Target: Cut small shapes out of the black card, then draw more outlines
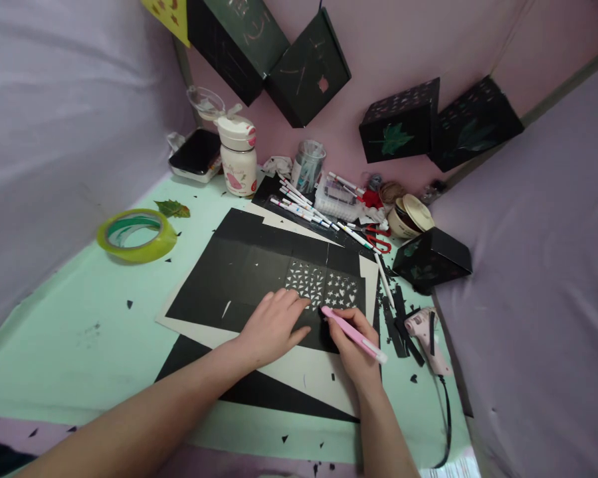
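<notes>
A sheet of black paper [209,285] lies at a slant on white sheets, with small cut-out shapes [306,282] such as triangles, stars and hearts in two patches. My left hand [276,325] rests flat on this sheet, fingers spread, just below the patch of triangles. In my right hand [356,345] is a slim pink craft knife [351,328], gripped like a pen. Its front end is at the paper close below the cut-outs, by my left fingertips. The blade itself is too small to make out.
Yellow tape roll [138,238] and a leaf [172,209] lie left. Behind stand a white bottle [238,162] and a glass jar [309,162], near several markers [303,206] and red-handled scissors [379,239]. A black box [432,259] and glue gun [428,338] are right. Black boxes [309,73] hang above.
</notes>
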A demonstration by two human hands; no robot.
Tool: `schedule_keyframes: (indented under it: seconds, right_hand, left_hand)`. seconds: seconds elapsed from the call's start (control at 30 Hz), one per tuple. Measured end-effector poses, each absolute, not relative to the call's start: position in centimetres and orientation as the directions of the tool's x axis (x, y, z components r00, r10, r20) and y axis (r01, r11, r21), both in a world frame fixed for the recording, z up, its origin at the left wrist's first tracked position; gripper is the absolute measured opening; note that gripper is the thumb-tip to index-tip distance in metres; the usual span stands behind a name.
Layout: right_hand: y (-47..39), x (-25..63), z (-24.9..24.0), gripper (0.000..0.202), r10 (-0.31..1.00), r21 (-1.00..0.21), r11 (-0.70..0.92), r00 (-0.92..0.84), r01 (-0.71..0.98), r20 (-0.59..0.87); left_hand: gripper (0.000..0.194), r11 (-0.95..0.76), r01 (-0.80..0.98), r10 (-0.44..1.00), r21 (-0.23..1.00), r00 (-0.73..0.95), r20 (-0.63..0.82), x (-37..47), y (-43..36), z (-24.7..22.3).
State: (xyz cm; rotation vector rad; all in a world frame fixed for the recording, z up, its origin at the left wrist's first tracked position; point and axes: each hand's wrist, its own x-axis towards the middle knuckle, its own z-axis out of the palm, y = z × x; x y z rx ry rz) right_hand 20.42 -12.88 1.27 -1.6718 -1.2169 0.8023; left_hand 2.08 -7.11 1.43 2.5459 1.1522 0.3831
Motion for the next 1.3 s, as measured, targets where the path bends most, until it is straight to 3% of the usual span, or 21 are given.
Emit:
schedule_keyframes:
  seconds: [0.5, 0.87, 1.1, 1.3]
  right_hand:
    - [-13.0, 19.9, 1.0, 0.013, 0.968, -0.889, -0.071, 0.248, 0.453, 0.049]
    - [-12.8, 20.5, 1.1, 0.017, 0.901, -0.931, -0.067, 0.423, 0.359, 0.098]
    - [-12.5, 20.5, 1.3, 0.01, 0.918, -0.925, -0.084, 0.389, 0.371, 0.072]
    - [-12.5, 20.9, 2.2, 0.018, 0.949, -0.945, -0.051, 0.31, 0.324, 0.055]
  left_hand:
    - [0.036, -0.622, 0.672, 0.763, 0.402, 0.637, 0.115, 2.1, -7.1, 1.3]
    - [0.035, -0.64, 0.669, 0.748, 0.379, 0.655, 0.107, 2.1, -7.0, 1.6]
    - [0.026, -0.683, 0.641, 0.713, 0.35, 0.689, 0.128, 2.0, -7.1, 1.8]
    - [0.023, -0.72, 0.621, 0.683, 0.31, 0.715, 0.15, 2.0, -7.2, 1.8]
